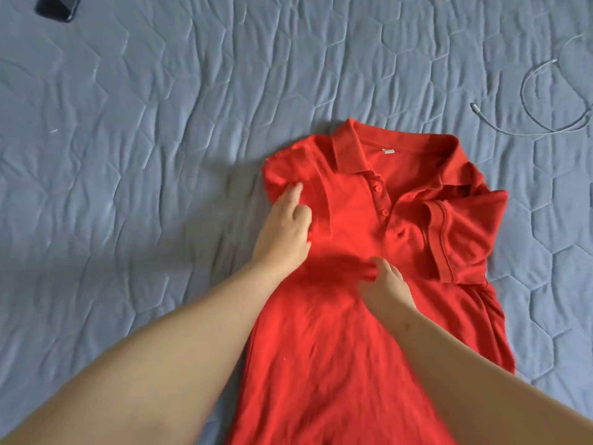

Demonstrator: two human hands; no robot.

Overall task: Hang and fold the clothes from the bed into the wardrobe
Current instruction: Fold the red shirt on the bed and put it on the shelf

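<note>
A red polo shirt (362,239) lies face up on the blue-grey quilted bed (160,123), collar pointing away from me. Both its sides are folded inward, and the right sleeve lies across the chest. My left hand (285,229) rests on the folded left shoulder, its fingers curled into the cloth there. My right hand (383,287) sits on the shirt's middle below the button placket and pinches a small bunch of fabric between thumb and fingers.
A dark phone (57,6) lies at the bed's far left corner of the view. A white charging cable (539,104) loops on the quilt at the far right. The wardrobe is out of view.
</note>
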